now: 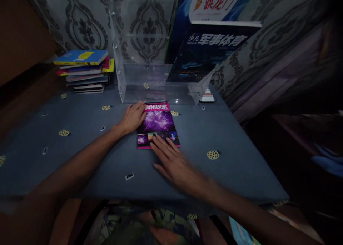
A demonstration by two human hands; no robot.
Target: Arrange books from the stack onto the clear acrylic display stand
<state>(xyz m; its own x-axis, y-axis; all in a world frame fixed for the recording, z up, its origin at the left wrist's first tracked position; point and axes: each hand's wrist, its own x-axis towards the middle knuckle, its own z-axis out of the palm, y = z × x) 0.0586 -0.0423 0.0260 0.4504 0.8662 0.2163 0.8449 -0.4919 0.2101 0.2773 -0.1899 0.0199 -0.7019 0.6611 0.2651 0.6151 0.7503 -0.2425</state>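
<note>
A book (158, 121) with a purple burst on its cover and pink bands lies flat on the blue-grey tablecloth. My left hand (133, 117) rests at its upper left edge, fingertips over the cover's corner. Across the book's lower edge lies my right hand (171, 159), fingers stretched out on the cover and thumb apart. Behind the book stands a clear acrylic rack (158, 91). On its right side a dark book with white lettering (211, 52) leans, and a taller blue book (184, 5) is behind that one.
At the back left is a stack of books (85, 71), a blue one on top. A small blurred white object (207, 96) sits beside the rack's right foot. The tablecloth (227, 180) has pineapple prints. Patterned curtain or wallpaper (85, 20) rises behind.
</note>
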